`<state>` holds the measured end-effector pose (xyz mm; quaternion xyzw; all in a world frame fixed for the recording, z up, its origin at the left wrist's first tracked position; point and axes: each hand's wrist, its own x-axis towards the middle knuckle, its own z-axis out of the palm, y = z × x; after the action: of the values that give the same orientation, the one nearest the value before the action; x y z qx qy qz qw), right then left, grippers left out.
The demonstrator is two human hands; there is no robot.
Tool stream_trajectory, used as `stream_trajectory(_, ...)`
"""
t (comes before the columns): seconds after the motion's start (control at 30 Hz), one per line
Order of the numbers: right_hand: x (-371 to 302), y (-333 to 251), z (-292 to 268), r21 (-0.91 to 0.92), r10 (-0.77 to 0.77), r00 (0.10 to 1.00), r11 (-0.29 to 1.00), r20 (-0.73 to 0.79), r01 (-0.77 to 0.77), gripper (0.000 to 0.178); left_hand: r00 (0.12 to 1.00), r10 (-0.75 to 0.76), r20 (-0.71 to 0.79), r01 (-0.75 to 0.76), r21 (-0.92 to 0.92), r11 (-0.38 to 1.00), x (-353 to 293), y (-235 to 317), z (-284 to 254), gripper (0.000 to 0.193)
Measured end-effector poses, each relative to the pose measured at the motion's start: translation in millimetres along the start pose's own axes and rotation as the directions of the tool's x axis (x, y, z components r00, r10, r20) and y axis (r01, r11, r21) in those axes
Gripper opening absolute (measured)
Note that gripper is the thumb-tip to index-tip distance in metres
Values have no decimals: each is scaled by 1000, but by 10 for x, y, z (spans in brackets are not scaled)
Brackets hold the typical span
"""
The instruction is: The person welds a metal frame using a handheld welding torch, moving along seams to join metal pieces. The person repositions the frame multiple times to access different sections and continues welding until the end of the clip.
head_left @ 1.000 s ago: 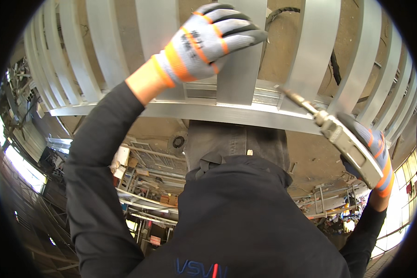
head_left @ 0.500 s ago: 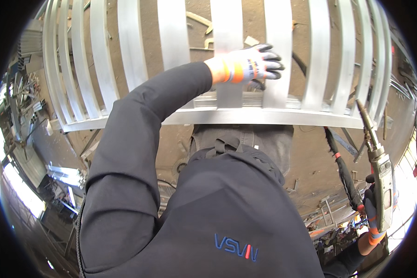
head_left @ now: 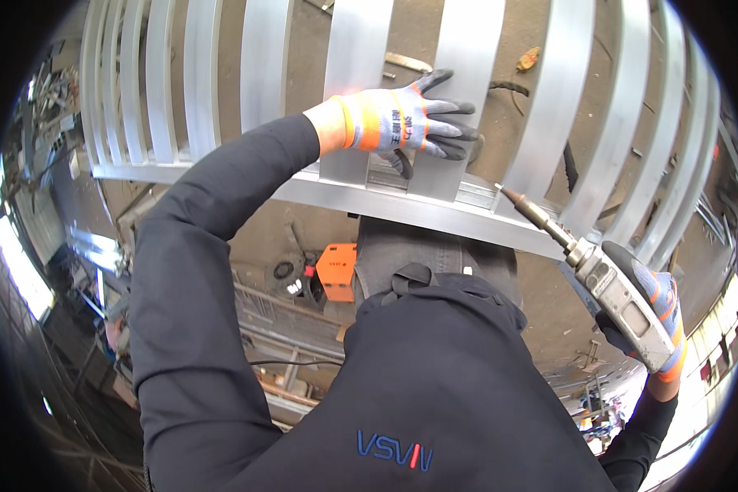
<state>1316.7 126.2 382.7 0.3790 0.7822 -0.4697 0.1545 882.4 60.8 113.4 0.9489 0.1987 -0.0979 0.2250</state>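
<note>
In a grey, orange-banded glove, my left hand (head_left: pixel 410 123) lies palm down with fingers spread across the flat metal slats (head_left: pixel 467 49). These silvery slats run away from me and meet a long front rail (head_left: pixel 435 215). My right hand (head_left: pixel 668 307), gloved alike, is wrapped round the grey body of a welding gun (head_left: pixel 619 295). Its tapered nozzle points up and left, and a short bit of wire shows at the tip. That tip is just over the rail, right of my left hand; whether it touches cannot be made out.
An orange angular block (head_left: pixel 336 271) and a dark round object (head_left: pixel 285 271) are below the rail, left of my legs. A black cable (head_left: pixel 570 168) shows between slats. Scrap pieces (head_left: pixel 408 62) lie on the brown floor. Metal lengths (head_left: pixel 98 250) are stacked at far left.
The welding gun has swung up and left, from beside me to the rail. My left hand has shifted left over the slats with its fingers spread wider. My view has turned somewhat.
</note>
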Motion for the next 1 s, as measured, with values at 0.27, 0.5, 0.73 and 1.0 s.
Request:
stream_trajectory(0.27,706,388,232,116,46,967,990,250,-77,78,996,75,42,-82,194,978,55,19,116,56)
stream_trajectory(0.5,860,480,438,206,-4,956,977,294,-60,79,986,103,-134,-100,32,994,90,-8,189,63)
stream_trajectory(0.73,853,588,526,169,-167,957,977,237,128,81,940,160,-300,-147,66,987,107,-76,254,54)
stream_trajectory(1.0,1032,383,553,187,-83,932,982,354,17,82,873,213,-438,-213,51,976,158,-157,437,48)
